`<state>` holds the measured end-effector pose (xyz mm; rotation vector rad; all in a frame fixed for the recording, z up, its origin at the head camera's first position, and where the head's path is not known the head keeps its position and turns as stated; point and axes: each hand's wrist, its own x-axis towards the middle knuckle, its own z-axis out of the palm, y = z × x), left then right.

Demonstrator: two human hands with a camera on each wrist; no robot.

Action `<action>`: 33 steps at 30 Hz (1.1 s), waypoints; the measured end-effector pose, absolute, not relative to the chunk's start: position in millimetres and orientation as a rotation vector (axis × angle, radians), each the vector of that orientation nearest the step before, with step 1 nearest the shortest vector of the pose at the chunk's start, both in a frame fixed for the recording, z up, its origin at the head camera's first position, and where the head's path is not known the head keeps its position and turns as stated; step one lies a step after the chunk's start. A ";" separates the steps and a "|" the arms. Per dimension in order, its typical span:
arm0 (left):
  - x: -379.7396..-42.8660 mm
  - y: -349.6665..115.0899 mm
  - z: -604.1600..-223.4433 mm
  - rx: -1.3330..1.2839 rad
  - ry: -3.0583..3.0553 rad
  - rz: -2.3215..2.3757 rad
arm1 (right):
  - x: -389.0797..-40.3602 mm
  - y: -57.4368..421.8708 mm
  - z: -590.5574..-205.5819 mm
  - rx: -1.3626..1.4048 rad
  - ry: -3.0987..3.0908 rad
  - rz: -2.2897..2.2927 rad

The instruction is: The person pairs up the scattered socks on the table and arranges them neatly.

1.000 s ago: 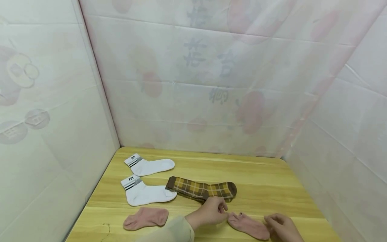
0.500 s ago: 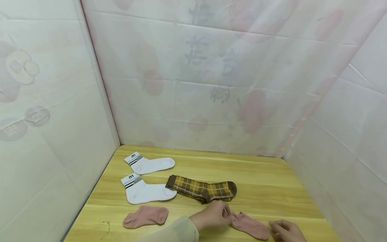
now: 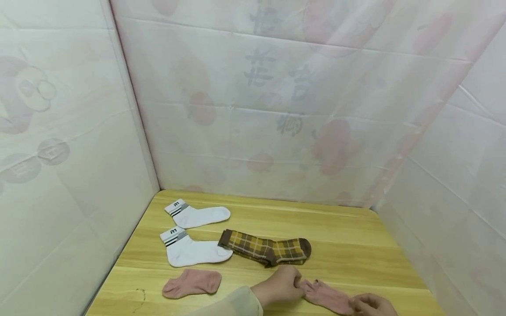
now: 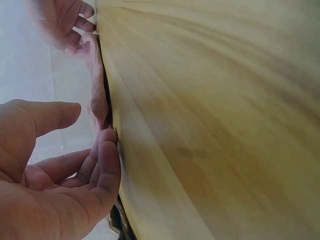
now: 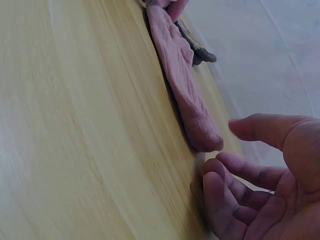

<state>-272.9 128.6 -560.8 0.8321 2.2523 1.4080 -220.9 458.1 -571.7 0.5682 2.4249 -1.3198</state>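
A pink ankle sock (image 3: 328,297) lies flat on the wooden table between the two hands. At its left end, the left hand (image 3: 278,283) has its fingertips against the fabric, and the thumb stands apart from the fingers in the left wrist view. The right hand (image 3: 371,303) is at the other end; in the right wrist view its thumb and loosely bent fingers (image 5: 215,185) are spread around the sock's toe without closing on it. Just beyond the left hand lies a brown and yellow plaid sock (image 3: 265,246). A second pink sock (image 3: 192,283) rests farther left.
Two white socks with black stripes, a far one (image 3: 201,216) and a nearer one (image 3: 193,252), lie at the left of the table (image 3: 348,228). The plaid sock's cuff overlaps the nearer one's toe. Printed sheets (image 3: 245,131) hang around the table's back and sides.
The left hand has shifted slightly right and come against the pink sock's end. The right hand drew back a little, then moved in to the toe. The socks lie nearly as before.
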 end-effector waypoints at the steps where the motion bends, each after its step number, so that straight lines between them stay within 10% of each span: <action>1: -273.3 129.0 -560.4 0.832 2.263 1.406 | -221.5 458.8 -571.2 0.540 2.417 -1.326; 33: -270.0 125.8 -565.0 0.686 2.188 1.466 | -226.4 440.3 -564.7 0.152 2.306 -1.444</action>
